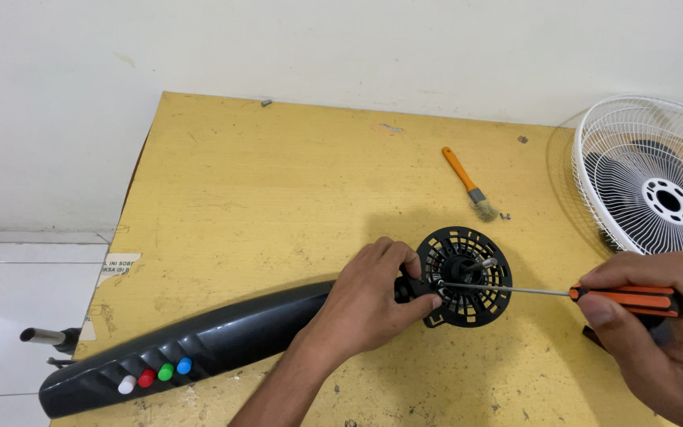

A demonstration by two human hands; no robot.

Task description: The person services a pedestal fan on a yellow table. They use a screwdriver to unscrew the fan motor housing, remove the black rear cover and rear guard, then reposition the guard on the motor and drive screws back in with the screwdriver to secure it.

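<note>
My left hand (369, 296) is closed around the neck of the fan body (199, 348), which lies on the counter (278, 182), and my right hand (658, 324) clamps the screwdriver (563, 292), tip at the motor housing (468, 277). I judge the body rigid, light plastic, slick; the neck gives the surest hold, while the slotted housing looks brittle.

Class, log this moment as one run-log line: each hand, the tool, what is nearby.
left hand: grips fan motor housing | right hand: holds screwdriver, tip at housing | nearby: brush, white fan guard
</note>
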